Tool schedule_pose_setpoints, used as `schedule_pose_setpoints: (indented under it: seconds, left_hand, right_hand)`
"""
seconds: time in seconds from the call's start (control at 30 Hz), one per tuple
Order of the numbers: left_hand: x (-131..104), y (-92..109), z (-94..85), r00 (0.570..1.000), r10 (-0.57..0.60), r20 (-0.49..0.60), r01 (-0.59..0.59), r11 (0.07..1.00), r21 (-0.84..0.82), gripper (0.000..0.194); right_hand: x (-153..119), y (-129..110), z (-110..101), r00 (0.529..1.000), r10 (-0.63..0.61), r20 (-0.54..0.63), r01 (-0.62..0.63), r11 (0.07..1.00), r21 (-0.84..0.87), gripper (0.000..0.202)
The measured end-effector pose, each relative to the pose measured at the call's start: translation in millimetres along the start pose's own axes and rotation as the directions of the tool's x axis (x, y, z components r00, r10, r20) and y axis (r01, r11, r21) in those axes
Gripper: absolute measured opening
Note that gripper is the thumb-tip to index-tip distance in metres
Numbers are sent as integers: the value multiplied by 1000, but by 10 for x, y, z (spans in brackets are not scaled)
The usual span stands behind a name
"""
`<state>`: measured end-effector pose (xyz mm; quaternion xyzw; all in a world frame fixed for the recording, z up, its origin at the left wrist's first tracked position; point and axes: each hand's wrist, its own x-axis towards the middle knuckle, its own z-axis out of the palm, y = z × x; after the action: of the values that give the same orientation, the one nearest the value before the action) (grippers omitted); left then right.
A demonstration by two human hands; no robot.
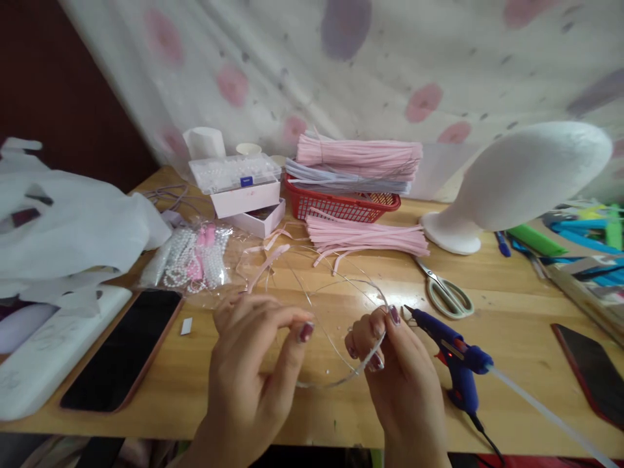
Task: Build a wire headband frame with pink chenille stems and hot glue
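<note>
My right hand [397,370] pinches a thin silvery wire hoop [336,382] at its right side, thumb on top and fingers curled beneath. The hoop and finer looping wires stretch left across the space between my hands. My left hand [253,364] is closed, thumb and forefinger tips together beside the hoop; whatever they hold is too small to make out. Behind its knuckles a pink fuzzy pipe cleaner [267,266] slants up; whether the hand touches it is hidden. Right of my right hand lies a blue hot glue gun [451,348] with a glue stick in its back.
Scissors [446,292], pink pipe cleaners [365,235], a red basket [341,207] and a white foam head [526,175] stand or lie behind. Bagged pearl beads [195,257], a phone [124,351] and a white plastic bag [73,221] are left; another phone [589,370] lies right.
</note>
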<state>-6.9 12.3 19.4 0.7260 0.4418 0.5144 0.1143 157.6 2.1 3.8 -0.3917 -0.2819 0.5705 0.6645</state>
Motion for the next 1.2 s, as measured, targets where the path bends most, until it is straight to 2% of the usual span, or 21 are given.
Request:
schedule_pose_setpoints:
  seconds: [0.1,0.17,0.33,0.4,0.47,0.57,0.7,0.83,0.97,1.07,1.2]
  left_hand:
    - [-7,-83,-52,989,-5,-150,4,1000,-10,13]
    - [-14,-141,-85,979,-10,-205,11,1000,2,14]
    - [-41,-170,-116,979,-30,-203,29,1000,-10,20]
    - [-33,-138,-109,988,20,-152,-22,1000,-10,23]
    - [9,-105,-97,991,128,-36,-126,991,49,30]
    - [141,-83,-85,944,284,170,-307,943,129,31]
    - [381,-94,-94,886,375,274,-407,910,73,12]
    - [567,-105,-100,829,398,394,-421,907,-32,9]
    - [635,-118,-89,786,350,509,-335,934,-124,11]
    - [632,-142,-78,783,328,529,-283,945,-166,12]
    - [616,-177,-70,807,322,495,-272,947,-171,10]
  right_hand:
    - [19,-29,-39,999,11,-42,-10,1000,16,33]
    - [36,-50,-76,999,22,-47,-21,1000,11,38]
    - [36,-60,-153,997,24,-70,-24,1000,4,44]
    - [15,-46,-165,996,41,-85,-39,999,28,42]
    - [-10,-33,-165,995,69,-78,-64,996,61,39]
    - [-39,-33,-147,995,92,-45,-87,992,97,37]
    - [-51,-52,-104,994,99,-52,-93,991,98,37]
    - [-39,-57,-93,996,80,-32,-78,994,71,38]
    - [-23,-47,-127,996,88,-5,-87,994,59,35]
    - [-22,-45,-145,995,97,12,-98,993,68,33]
    - [-28,-46,-145,994,108,30,-110,991,76,32]
